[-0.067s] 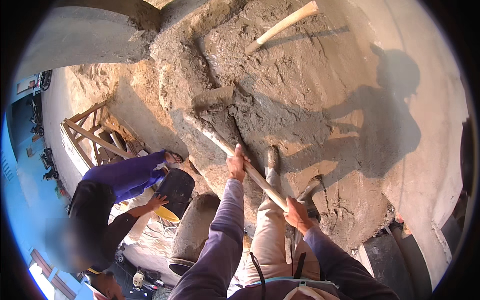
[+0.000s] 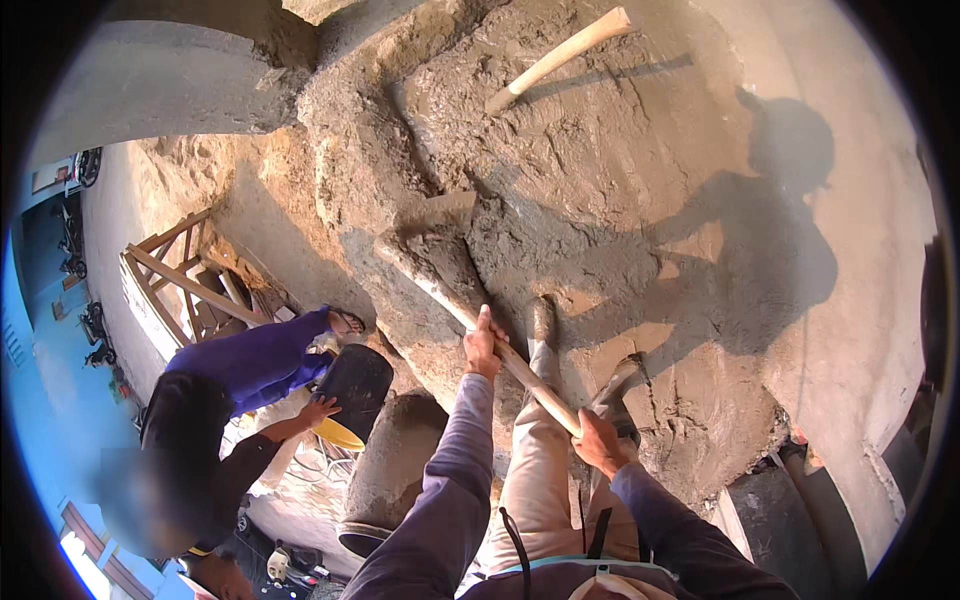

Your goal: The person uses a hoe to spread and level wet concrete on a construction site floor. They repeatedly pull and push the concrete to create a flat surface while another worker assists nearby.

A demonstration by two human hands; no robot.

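Note:
My left hand [image 2: 482,347] is wrapped round the middle of a long wooden hoe handle [image 2: 433,285]. Closer to me, my right hand [image 2: 599,443] grips the same handle near its end. The muddy hoe blade [image 2: 442,209] rests in wet grey mortar [image 2: 600,190] at the left side of the heap, ahead of my feet. Mortar coats my boots [image 2: 543,320], which stand in the mix. Another wooden tool handle [image 2: 560,60] sticks up at a slant from the mortar farther off; its head is hidden.
At the left a person in purple trousers [image 2: 250,358] bends over, one hand on a black bucket [image 2: 352,392]. A mortar-caked drum [image 2: 398,465] lies beside my left forearm. Beyond are a wooden frame [image 2: 190,285], a sand pile [image 2: 265,180] and a concrete ledge [image 2: 180,80].
My hands and the hoe have shifted slightly toward me and to the right. The person's black bucket has moved a little to the right.

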